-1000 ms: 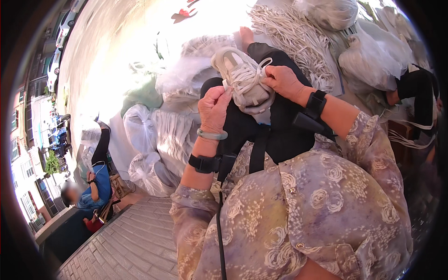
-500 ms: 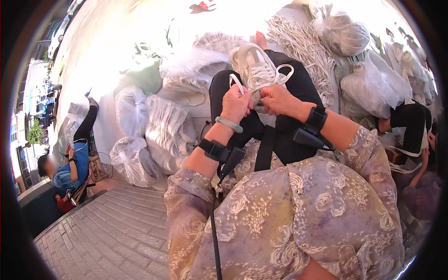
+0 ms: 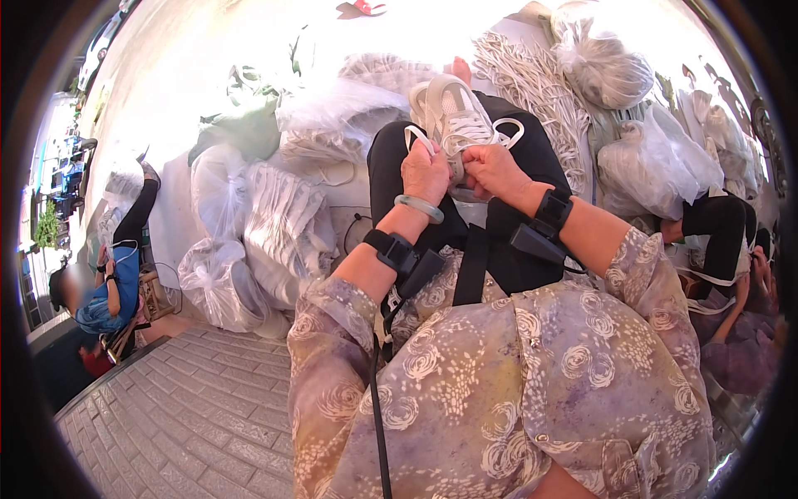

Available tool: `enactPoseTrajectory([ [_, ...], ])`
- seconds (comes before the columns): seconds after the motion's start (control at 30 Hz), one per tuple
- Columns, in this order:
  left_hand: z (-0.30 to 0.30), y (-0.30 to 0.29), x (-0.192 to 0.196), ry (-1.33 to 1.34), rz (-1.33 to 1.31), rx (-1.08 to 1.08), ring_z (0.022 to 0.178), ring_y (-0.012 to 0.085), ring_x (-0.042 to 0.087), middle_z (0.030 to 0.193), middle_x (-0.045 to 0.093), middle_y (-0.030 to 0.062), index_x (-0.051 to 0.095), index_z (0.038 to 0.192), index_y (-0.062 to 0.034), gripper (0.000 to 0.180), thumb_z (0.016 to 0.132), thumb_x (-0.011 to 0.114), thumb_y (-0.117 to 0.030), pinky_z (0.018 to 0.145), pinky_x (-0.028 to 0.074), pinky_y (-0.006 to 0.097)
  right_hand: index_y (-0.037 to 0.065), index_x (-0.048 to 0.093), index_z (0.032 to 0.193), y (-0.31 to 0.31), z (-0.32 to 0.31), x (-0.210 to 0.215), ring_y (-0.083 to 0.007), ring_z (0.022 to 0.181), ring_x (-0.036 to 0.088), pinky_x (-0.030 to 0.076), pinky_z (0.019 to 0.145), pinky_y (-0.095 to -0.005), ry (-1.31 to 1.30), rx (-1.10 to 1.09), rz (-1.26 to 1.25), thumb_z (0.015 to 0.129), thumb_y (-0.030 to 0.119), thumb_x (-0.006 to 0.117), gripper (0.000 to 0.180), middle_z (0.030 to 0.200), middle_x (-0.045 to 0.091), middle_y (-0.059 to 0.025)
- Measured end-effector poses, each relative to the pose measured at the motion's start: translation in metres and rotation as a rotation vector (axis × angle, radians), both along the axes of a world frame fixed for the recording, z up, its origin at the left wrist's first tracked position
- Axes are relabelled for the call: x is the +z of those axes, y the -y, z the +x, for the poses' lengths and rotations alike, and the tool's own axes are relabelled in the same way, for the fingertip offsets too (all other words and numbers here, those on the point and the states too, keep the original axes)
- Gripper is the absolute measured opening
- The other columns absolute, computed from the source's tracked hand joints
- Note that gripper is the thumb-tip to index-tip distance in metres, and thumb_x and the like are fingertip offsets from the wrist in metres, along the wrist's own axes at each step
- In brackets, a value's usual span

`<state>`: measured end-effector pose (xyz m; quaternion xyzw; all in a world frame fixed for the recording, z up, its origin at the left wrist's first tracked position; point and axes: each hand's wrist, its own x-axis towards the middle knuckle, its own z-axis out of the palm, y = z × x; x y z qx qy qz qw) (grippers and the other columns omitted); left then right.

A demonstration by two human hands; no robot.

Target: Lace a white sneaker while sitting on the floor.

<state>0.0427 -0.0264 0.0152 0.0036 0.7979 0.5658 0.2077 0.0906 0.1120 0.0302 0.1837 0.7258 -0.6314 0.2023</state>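
Note:
A pale beige and white lace-up sneaker (image 3: 438,101) rests between my knees, its toe pointing away from me. A white shoelace (image 3: 470,130) crosses its front, with a loose loop standing out on either side. My left hand (image 3: 426,173) is closed at the shoe's left side, and the left loop of lace rises from its fingers. At the lower end of the lacing my right hand (image 3: 496,172) pinches the lace, its fingertips close to the left hand's. My fingers cover the exact spot where they grip.
Clear plastic bags (image 3: 218,195) and bundled pale strips (image 3: 287,224) lie to the left. Heaped white laces (image 3: 540,91) and more stuffed bags (image 3: 652,158) lie to the right. One person (image 3: 112,291) sits far left, another (image 3: 736,333) at the right edge. Brick paving (image 3: 191,407) is at lower left.
My left hand has shifted slightly right and up, nearer my right hand, which has barely moved. The surroundings on the left have slid a little leftward in view.

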Motion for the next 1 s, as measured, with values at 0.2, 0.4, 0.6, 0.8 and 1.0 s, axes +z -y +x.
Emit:
enactPoseTrajectory([
  [0.2,-0.002,0.005,-0.032,-0.243,-0.120,-0.046,0.046,0.0110,0.052,0.058,0.055,0.0038,0.049,0.086,-0.0043,0.009,0.084,0.049,-0.013,0.041,0.042,0.024,0.002,0.058,0.075,0.001,-0.001,0.001,-0.0120,0.042,0.053,0.041,0.037,-0.0259,-0.006,-0.013,-0.036,0.080,0.003,0.045,0.014,0.059,0.056,-0.0054],
  [0.4,0.001,0.000,-0.021,-0.401,-0.156,-0.066,0.052,0.0211,0.058,0.060,0.057,0.0097,0.049,0.087,-0.0025,0.010,0.082,0.051,-0.011,0.050,0.046,0.033,0.002,0.058,0.075,0.000,-0.002,-0.003,-0.0116,0.042,0.053,0.041,0.038,-0.0255,-0.037,-0.016,-0.039,0.081,0.003,0.046,0.013,0.058,0.056,-0.0048],
  [0.6,-0.002,-0.011,0.007,-0.473,-0.404,-0.195,0.074,0.0413,0.058,0.073,0.060,0.0229,0.048,0.093,-0.0015,0.021,0.079,0.053,-0.016,0.067,0.046,0.047,0.002,0.059,0.079,-0.002,-0.008,-0.003,-0.0109,0.043,0.054,0.041,0.039,-0.0244,-0.002,-0.056,-0.053,0.080,0.003,0.047,0.012,0.059,0.056,-0.0041],
  [0.8,-0.001,-0.009,0.018,-0.444,-0.551,-0.316,0.073,0.0399,0.060,0.073,0.060,0.0229,0.046,0.092,-0.0012,0.022,0.079,0.050,-0.017,0.066,0.046,0.047,0.003,0.060,0.083,0.000,-0.008,-0.005,-0.0104,0.044,0.055,0.042,0.039,-0.0234,0.016,-0.078,-0.077,0.080,0.003,0.048,0.013,0.060,0.058,-0.0040],
  [1.0,-0.012,0.000,0.004,-0.451,-0.387,-0.292,0.075,0.0400,0.059,0.074,0.061,0.0226,0.044,0.092,-0.0015,0.022,0.080,0.050,-0.020,0.067,0.045,0.047,0.004,0.059,0.082,0.006,-0.009,-0.004,-0.0103,0.045,0.055,0.042,0.039,-0.0233,0.006,-0.049,-0.074,0.081,0.003,0.048,0.011,0.061,0.058,-0.0038],
])
